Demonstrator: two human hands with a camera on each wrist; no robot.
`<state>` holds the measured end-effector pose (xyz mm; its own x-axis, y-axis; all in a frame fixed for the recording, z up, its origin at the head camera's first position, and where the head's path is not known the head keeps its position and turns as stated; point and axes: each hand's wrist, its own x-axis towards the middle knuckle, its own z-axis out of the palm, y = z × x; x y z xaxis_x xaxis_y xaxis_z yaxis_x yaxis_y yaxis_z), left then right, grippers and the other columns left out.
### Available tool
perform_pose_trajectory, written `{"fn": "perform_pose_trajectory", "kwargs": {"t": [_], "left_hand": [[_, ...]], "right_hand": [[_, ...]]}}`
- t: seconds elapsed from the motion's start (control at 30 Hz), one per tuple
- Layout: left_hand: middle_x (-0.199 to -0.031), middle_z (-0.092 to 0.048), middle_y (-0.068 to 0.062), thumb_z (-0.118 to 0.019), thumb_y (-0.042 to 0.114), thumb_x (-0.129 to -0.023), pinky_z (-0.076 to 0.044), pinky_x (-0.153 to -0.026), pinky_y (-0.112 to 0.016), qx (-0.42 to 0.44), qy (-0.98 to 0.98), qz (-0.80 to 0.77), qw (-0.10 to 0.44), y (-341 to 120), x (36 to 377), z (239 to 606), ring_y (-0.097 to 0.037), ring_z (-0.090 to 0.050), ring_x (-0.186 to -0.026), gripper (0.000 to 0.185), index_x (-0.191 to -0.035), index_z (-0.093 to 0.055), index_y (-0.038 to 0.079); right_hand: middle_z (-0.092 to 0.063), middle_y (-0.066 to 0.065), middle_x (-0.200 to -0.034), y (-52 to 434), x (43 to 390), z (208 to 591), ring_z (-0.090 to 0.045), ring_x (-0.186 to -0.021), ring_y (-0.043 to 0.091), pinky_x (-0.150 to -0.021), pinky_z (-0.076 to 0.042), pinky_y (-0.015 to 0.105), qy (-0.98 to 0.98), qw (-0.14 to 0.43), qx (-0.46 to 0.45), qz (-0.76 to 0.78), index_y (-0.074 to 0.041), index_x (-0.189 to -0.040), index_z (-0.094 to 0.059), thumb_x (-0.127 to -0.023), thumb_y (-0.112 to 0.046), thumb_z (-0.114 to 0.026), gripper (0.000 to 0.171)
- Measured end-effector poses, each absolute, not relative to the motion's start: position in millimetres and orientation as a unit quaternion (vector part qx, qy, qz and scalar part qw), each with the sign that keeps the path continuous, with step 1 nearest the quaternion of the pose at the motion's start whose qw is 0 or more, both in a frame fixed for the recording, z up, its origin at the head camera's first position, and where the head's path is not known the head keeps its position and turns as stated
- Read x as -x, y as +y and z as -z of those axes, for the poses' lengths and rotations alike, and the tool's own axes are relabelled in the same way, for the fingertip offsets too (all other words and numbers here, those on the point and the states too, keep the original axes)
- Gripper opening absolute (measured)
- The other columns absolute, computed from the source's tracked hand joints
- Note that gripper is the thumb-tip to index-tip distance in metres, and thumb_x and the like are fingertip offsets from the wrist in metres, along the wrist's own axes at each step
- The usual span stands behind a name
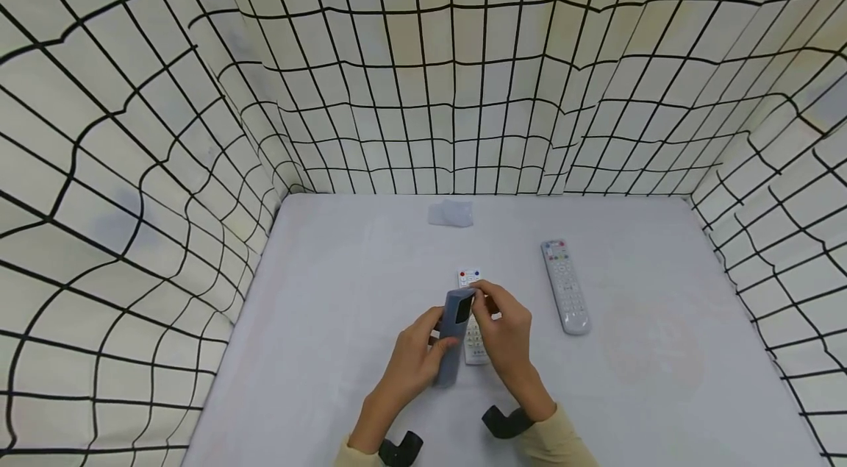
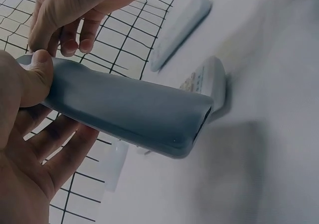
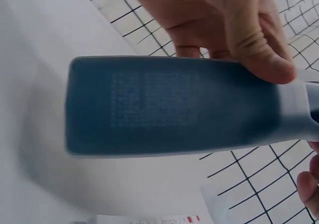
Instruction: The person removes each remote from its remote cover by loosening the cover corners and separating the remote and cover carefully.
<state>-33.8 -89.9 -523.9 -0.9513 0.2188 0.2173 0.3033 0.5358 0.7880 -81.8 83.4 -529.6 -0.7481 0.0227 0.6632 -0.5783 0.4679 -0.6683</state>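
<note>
A blue-grey remote control [image 1: 450, 360] with a dark screen is held tilted above the table, and a translucent cover [image 3: 295, 107] wraps it. My left hand [image 1: 413, 357] grips it by the sides, thumb across one face. At its screen end, my right hand [image 1: 506, 327] pinches the edge of the cover between thumb and fingers. Faint printed text shows through on the back in the right wrist view. Beneath the hands lies a white remote control [image 1: 474, 349], partly hidden by them.
Another pale remote control [image 1: 566, 289] lies to the right, seemingly wrapped in clear plastic. Toward the back edge of the white table [image 1: 337, 268] rests a flat translucent plastic piece [image 1: 451, 214]. Black netting [image 1: 410, 107] over white cloth surrounds the table's back and sides.
</note>
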Motion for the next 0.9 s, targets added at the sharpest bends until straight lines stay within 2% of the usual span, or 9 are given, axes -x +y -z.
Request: {"fn": "perform_pose_trajectory", "kwargs": {"t": [0.13, 0.3, 0.43, 0.6, 0.73, 0.9], "left_hand": [[-0.116, -0.073, -0.003, -0.072, 0.023, -0.096, -0.06, -0.08, -0.029, 0.149, -0.876, 0.458, 0.029, -91.8, 34.6, 519.7, -0.015, -0.07, -0.1, 0.042, -0.135, -0.061, 0.012], [-0.113, -0.074, -0.003, -0.074, 0.018, -0.094, -0.06, -0.081, -0.03, 0.153, -0.872, 0.465, 0.0, -97.0, 36.0, 516.1, -0.014, -0.069, -0.099, 0.043, -0.135, -0.062, 0.011], [-0.114, -0.074, -0.001, -0.074, 0.015, -0.094, -0.059, -0.081, -0.03, 0.156, -0.859, 0.487, -0.022, -101.1, 35.8, 516.7, -0.013, -0.068, -0.097, 0.044, -0.135, -0.062, 0.014], [-0.117, -0.074, -0.001, -0.071, 0.013, -0.095, -0.058, -0.081, -0.03, 0.163, -0.837, 0.52, -0.046, -106.3, 35.6, 519.8, -0.013, -0.067, -0.096, 0.041, -0.136, -0.062, 0.016], [-0.122, -0.073, -0.004, -0.07, 0.011, -0.096, -0.058, -0.085, -0.031, 0.17, -0.822, 0.54, -0.059, -112.6, 36.4, 522.5, -0.014, -0.066, -0.1, 0.04, -0.135, -0.061, 0.015], [-0.122, -0.072, -0.008, -0.069, 0.01, -0.094, -0.058, -0.088, -0.031, 0.15, -0.814, 0.559, -0.055, -121.6, 33.9, 525.3, -0.015, -0.068, -0.103, 0.042, -0.136, -0.062, 0.011]], "right_hand": [[-0.079, 0.006, -0.094, 89.9, 80.3, 524.1, -0.067, -0.067, 0.01, -0.063, -0.053, 0.014, -0.802, 0.26, -0.166, -0.512, -0.008, -0.109, -0.076, -0.097, 0.002, -0.068, 0.018], [-0.079, 0.003, -0.093, 94.1, 80.2, 519.6, -0.066, -0.069, 0.008, -0.063, -0.055, 0.018, -0.802, 0.214, -0.161, -0.534, -0.01, -0.108, -0.076, -0.099, -0.002, -0.068, 0.015], [-0.078, 0.001, -0.093, 95.1, 79.8, 517.4, -0.063, -0.069, 0.007, -0.059, -0.053, 0.022, -0.793, 0.172, -0.157, -0.563, -0.014, -0.107, -0.077, -0.099, -0.003, -0.069, 0.015], [-0.075, 0.006, -0.09, 98.4, 81.4, 516.8, -0.055, -0.061, 0.005, -0.05, -0.047, 0.022, -0.775, 0.097, -0.167, -0.602, -0.01, -0.11, -0.076, -0.1, -0.003, -0.067, 0.015], [-0.074, 0.011, -0.098, 102.0, 83.5, 514.0, -0.054, -0.06, 0.005, -0.05, -0.048, 0.024, -0.761, 0.014, -0.176, -0.624, -0.009, -0.114, -0.075, -0.102, -0.006, -0.066, 0.016], [-0.068, 0.021, -0.104, 104.7, 90.9, 510.5, -0.057, -0.066, 0.01, -0.059, -0.053, 0.03, -0.711, -0.134, -0.202, -0.66, -0.009, -0.125, -0.07, -0.106, -0.015, -0.062, 0.022]]}}
